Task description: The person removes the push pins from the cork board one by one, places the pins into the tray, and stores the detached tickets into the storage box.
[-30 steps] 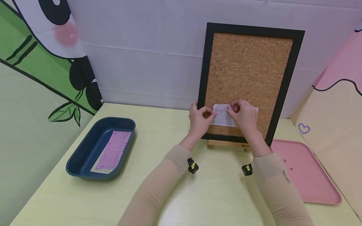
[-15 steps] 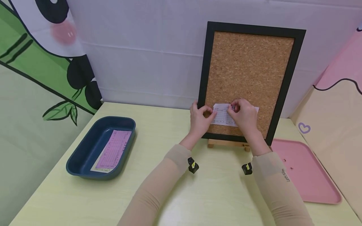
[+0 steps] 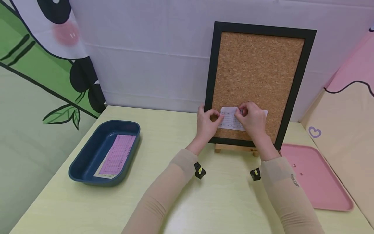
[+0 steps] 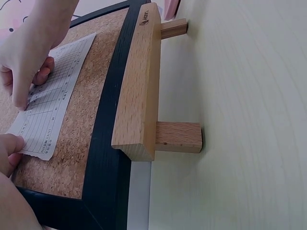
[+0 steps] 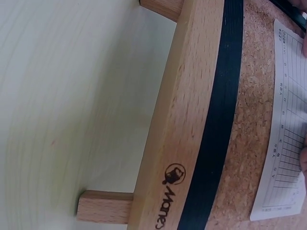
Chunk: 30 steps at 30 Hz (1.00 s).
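A white printed paper form (image 3: 229,118) lies against the lower part of a black-framed cork board (image 3: 257,71), its rows of lines facing out. With thumb and index finger my left hand (image 3: 205,125) pinches the form's left edge, its other fingers at the frame's left side. My right hand (image 3: 253,120) is at the form's top edge, thumb and index finger pinched together on a tiny pin-like piece, mostly hidden by the fingertips. In the left wrist view the form (image 4: 57,96) lies over the cork between both hands. The right wrist view shows its printed lower edge (image 5: 268,167).
The board leans on a wooden easel (image 4: 139,81) with short feet. At left, a dark blue tray (image 3: 84,156) holds pink and pale printed slips (image 3: 118,154). A pink tray (image 3: 321,182) at right carries small metallic bits (image 3: 294,165). A cloth backdrop stands behind.
The camera view shifts slightly. Both hands keep their places on the form at the board.
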{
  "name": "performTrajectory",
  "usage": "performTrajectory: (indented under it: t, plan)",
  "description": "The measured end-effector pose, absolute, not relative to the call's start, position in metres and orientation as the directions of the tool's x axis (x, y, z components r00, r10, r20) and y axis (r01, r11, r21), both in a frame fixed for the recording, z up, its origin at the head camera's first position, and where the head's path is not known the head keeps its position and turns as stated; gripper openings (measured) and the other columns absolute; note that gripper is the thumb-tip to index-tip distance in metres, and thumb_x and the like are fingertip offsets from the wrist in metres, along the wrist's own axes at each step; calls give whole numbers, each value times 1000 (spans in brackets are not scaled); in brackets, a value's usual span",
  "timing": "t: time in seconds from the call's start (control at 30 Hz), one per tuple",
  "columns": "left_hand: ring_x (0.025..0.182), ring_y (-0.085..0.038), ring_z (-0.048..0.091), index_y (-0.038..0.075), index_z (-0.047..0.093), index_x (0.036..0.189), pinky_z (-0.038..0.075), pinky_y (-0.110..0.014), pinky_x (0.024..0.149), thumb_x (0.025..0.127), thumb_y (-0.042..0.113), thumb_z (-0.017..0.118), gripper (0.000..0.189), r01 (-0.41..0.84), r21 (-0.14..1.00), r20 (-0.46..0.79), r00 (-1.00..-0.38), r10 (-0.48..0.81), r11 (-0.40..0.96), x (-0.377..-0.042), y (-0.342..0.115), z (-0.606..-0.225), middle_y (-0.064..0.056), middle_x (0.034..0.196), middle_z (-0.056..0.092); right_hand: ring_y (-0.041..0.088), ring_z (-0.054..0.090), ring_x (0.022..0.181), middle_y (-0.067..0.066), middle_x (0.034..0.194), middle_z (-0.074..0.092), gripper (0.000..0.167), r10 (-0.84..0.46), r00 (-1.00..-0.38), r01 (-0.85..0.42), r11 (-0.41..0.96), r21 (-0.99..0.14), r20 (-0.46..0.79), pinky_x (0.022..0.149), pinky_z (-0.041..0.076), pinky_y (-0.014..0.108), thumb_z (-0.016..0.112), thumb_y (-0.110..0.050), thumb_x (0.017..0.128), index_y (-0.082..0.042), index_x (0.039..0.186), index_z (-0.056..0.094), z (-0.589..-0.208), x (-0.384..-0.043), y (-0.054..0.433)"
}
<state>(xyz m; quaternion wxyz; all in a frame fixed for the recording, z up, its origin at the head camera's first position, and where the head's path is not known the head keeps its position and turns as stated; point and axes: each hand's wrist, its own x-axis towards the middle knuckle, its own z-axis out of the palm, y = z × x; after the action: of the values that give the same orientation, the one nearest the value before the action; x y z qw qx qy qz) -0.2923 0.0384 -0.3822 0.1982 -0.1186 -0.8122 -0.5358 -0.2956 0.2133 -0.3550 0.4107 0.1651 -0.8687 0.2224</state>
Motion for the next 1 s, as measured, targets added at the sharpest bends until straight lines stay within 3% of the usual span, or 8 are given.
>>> performTrajectory:
  t: [1.0]
  plan:
    - [131, -29, 33, 13, 67, 81, 34, -40, 107, 85, 26, 71, 14, 398, 829, 438, -899, -16, 393, -292, 38, -381, -13, 141, 35, 19, 50, 56, 11, 67, 56, 9, -130, -556, -521, 824, -223, 821, 51, 40, 27, 69, -5, 79, 2, 81, 63, -359, -298, 217]
